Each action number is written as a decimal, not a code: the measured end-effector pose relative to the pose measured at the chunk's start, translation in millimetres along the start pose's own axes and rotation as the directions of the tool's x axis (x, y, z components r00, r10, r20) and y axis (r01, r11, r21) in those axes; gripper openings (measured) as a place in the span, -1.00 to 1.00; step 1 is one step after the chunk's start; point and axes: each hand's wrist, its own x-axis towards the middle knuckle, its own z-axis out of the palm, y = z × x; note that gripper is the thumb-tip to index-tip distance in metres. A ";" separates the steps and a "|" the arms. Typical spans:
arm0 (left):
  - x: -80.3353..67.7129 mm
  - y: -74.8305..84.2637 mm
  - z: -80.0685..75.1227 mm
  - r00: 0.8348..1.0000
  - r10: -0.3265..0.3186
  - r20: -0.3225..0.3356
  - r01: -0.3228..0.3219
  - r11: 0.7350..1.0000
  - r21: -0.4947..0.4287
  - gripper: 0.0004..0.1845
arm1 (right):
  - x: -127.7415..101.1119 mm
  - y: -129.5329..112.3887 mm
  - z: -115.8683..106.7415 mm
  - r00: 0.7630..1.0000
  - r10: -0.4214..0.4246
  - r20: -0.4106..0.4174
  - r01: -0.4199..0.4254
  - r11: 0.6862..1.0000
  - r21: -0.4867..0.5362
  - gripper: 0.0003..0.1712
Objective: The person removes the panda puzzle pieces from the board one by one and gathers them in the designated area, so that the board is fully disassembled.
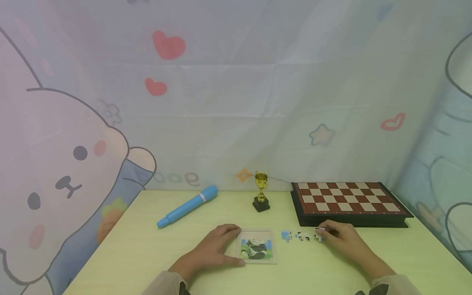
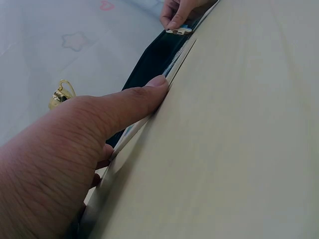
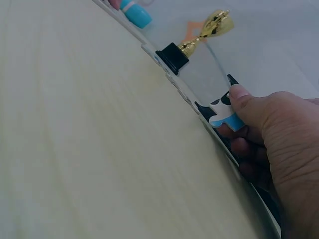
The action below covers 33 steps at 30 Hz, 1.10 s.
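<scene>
My left hand (image 1: 215,248) holds the left side of a small pale puzzle tray (image 1: 274,246), thumb at its near edge and fingers at its far edge. Joined jigsaw pieces (image 1: 258,249) with a black-and-white animal on green and blue fill its lower part; the upper strip shows bare tray. Between thumb and fingers, my right hand (image 1: 341,237) pinches a jigsaw piece (image 3: 227,112) coloured white, black and blue, lifted up on its edge. Left of that hand lie a blue loose piece (image 1: 286,235) and a black-and-white one (image 1: 304,236).
Behind the right hand sits a chessboard box (image 1: 350,200) with a black base. A small gold trophy cup (image 1: 261,192) stands at the table's back. A blue marker-shaped stick (image 1: 188,207) lies at the back left. A printed cloth (image 1: 228,102) hangs behind.
</scene>
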 end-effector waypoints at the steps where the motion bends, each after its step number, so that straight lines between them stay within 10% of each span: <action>1: 0.0 -0.1 0.2 1.000 0.001 -0.001 -0.001 1.000 0.002 0.07 | -0.2 1.2 -0.9 1.000 -0.006 0.002 0.006 1.000 -0.016 -0.88; 33: -0.8 -0.8 -0.3 1.000 0.002 0.005 -0.002 1.000 0.011 0.07 | 4.6 2.6 -0.7 0.999 0.003 0.040 0.003 0.989 -0.150 -0.85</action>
